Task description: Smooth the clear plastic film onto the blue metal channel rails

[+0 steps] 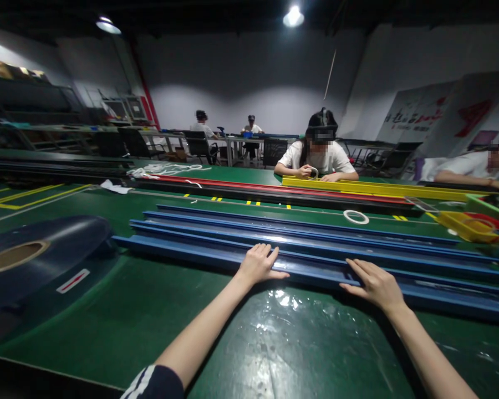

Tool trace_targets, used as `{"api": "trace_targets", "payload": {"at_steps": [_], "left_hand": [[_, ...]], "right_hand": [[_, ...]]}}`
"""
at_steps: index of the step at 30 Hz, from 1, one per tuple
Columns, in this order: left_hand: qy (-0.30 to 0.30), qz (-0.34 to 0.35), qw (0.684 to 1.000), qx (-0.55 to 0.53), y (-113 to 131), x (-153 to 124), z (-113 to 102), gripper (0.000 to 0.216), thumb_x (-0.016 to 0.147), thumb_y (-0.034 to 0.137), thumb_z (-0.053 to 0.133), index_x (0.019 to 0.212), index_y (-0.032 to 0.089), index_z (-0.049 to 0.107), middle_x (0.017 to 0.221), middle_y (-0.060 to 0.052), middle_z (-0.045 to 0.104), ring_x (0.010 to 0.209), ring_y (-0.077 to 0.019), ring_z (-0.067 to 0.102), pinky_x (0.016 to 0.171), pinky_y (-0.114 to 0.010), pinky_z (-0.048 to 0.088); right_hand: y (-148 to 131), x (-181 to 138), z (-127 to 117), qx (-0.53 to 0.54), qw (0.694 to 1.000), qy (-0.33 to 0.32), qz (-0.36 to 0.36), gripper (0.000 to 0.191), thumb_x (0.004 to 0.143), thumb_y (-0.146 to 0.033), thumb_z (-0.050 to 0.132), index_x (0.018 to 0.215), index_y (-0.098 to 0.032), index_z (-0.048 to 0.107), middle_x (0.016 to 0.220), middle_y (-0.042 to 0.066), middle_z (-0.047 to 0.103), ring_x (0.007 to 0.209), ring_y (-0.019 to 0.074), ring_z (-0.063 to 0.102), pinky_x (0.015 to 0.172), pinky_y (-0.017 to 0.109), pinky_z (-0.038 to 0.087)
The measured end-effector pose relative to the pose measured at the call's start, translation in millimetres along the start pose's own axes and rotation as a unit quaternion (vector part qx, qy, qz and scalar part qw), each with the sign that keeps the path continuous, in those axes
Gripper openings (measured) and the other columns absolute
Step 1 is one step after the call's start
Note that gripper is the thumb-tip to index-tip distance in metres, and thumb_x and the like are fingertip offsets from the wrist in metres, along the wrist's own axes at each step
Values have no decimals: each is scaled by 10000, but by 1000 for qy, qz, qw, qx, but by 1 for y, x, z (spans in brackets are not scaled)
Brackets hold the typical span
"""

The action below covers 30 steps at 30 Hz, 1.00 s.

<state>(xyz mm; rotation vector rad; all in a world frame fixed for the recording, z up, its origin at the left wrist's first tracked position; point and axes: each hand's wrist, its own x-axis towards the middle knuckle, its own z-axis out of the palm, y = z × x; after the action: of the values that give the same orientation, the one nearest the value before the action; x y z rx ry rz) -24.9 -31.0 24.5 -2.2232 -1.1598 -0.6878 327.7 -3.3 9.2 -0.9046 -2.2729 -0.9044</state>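
Several long blue channel-shaped strips lie side by side on the green table. My left hand [258, 264] is laid across the nearest blue channel strip [311, 267], its fingers bent over the far rim and its thumb along the near side. Farther right, my right hand [377, 284] spans the same strip, fingers stretched to the far rim and thumb at the near side. Both hands hold the strip between thumb and fingers. The undersides of my fingers are hidden. Directly behind it lie the other blue strips [233, 226].
A large dark blue roll of film [79, 244] lies at left. Beyond are red and black strips [249, 194], a white ring [356, 216] and a yellow bin [468, 226]. Across the green table [149, 327], a person [322, 155] leans over a yellow strip [370, 188]. Another person sits at right.
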Motion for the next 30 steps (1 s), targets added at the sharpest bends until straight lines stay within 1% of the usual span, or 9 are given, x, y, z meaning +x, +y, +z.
{"api": "trace_targets", "payload": {"at_steps": [8, 12, 15, 19, 24, 30], "left_hand": [[-16, -15, 1000, -10, -15, -8, 12, 750, 714, 750, 387, 987, 97, 636, 747, -108, 631, 728, -210, 609, 678, -322, 482], [-24, -19, 1000, -8, -25, -11, 17, 758, 709, 761, 370, 979, 105, 638, 751, -107, 629, 724, -209, 604, 672, -330, 477], [-25, -15, 1000, -1, -30, -13, 21, 775, 704, 766, 368, 981, 96, 641, 747, -110, 626, 724, -213, 600, 670, -333, 474], [-12, -10, 1000, 5, -33, -15, 24, 772, 706, 756, 379, 999, 91, 640, 784, -125, 632, 740, -220, 598, 682, -340, 474], [13, -11, 1000, 10, -36, -16, 27, 758, 701, 750, 396, 997, 101, 650, 858, -143, 653, 793, -232, 609, 734, -344, 478], [24, -13, 1000, 4, -43, -17, 29, 752, 688, 743, 426, 990, 93, 657, 875, -148, 667, 818, -246, 621, 753, -354, 482]], "right_hand": [[-4, 11, 17, 33, 999, -13, 4, 553, 745, -560, 564, 1055, -110, 648, 943, 126, 675, 842, 204, 635, 768, 279, 485], [-10, 17, 26, 44, 999, -24, 17, 546, 751, -565, 551, 1061, -126, 649, 945, 117, 677, 844, 209, 637, 760, 285, 487], [-13, 21, 31, 40, 999, -26, 11, 559, 755, -568, 543, 1055, -109, 650, 934, 122, 677, 834, 213, 637, 750, 286, 485], [-13, 24, 33, 32, 999, -22, -6, 578, 746, -571, 554, 1056, -92, 647, 932, 130, 672, 837, 216, 630, 755, 285, 476], [-13, 27, 36, 29, 999, -30, -7, 570, 750, -559, 557, 1070, -94, 640, 955, 137, 664, 852, 223, 621, 782, 293, 459], [-19, 33, 39, 10, 999, -36, -10, 576, 757, -569, 543, 1064, -92, 643, 952, 136, 662, 843, 226, 616, 783, 297, 445]]}}
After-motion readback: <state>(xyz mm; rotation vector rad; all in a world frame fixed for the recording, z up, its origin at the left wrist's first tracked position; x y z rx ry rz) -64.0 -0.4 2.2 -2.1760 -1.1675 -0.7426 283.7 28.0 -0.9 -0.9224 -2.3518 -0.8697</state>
